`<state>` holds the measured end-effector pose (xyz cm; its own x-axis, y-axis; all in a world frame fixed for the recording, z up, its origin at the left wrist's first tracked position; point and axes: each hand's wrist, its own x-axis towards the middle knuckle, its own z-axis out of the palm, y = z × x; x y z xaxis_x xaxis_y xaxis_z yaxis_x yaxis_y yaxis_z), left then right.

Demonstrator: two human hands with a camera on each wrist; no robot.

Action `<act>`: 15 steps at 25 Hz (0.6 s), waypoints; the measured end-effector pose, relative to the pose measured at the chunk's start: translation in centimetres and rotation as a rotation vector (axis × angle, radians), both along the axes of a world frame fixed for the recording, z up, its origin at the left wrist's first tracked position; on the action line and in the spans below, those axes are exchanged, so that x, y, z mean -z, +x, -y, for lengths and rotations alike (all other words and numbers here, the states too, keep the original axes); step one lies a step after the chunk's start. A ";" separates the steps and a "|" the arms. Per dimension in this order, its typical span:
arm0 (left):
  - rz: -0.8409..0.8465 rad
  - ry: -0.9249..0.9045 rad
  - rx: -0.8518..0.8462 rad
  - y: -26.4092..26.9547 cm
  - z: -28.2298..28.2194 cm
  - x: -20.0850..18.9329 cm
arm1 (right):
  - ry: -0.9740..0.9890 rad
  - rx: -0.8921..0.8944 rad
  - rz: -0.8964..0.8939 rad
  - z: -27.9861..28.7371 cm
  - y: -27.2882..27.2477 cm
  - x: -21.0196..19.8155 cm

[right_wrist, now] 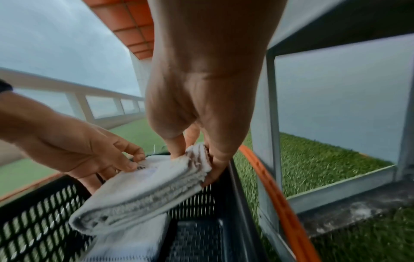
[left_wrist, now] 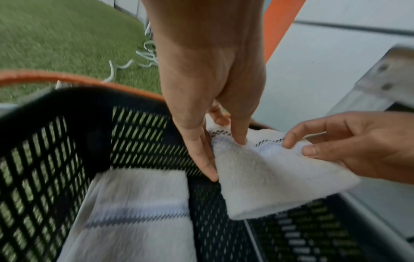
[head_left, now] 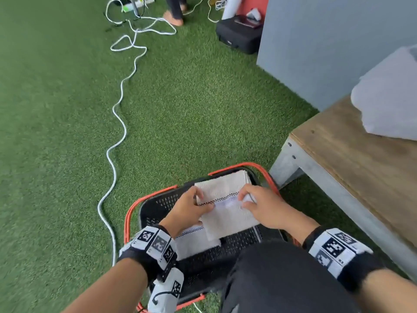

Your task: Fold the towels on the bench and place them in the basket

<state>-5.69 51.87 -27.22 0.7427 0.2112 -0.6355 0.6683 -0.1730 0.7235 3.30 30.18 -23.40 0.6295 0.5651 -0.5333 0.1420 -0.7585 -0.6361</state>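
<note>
A folded white towel (head_left: 225,211) with a checked stripe hangs over the black mesh basket (head_left: 155,206), which has orange handles. My left hand (head_left: 191,206) pinches the towel's left edge, thumb on top. My right hand (head_left: 255,204) pinches its right edge. In the left wrist view the left hand (left_wrist: 215,147) and the right hand (left_wrist: 313,143) both hold the folded towel (left_wrist: 268,177). From the right wrist, the layered towel (right_wrist: 143,191) shows between the right hand (right_wrist: 197,163) and the left hand (right_wrist: 125,159). Another folded towel (head_left: 194,240) lies on the basket floor below.
The wooden bench (head_left: 352,163) stands to the right with a white towel heap (head_left: 390,98) on it. A white cable (head_left: 119,123) snakes over the green turf to the left. A black case (head_left: 239,35) and a person's foot (head_left: 173,19) are far ahead.
</note>
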 end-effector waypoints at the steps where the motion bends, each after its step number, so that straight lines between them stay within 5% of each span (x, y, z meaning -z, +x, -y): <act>1: -0.037 0.004 0.040 0.0 0.3 2.2 | -0.053 -0.038 -0.023 -0.2 0.0 2.1; 7: -0.168 0.043 0.157 1.1 1.8 8.6 | -0.302 -0.193 -0.070 -1.5 -0.8 7.8; 15: -0.278 0.073 0.275 2.5 3.0 10.7 | -0.410 -0.126 -0.053 -2.1 -2.1 8.9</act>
<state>-3.21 48.91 -37.91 0.5794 0.0801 -0.8111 0.7585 -0.4171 0.5007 1.18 32.24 -32.35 0.5345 0.3703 -0.7597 0.2252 -0.9288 -0.2942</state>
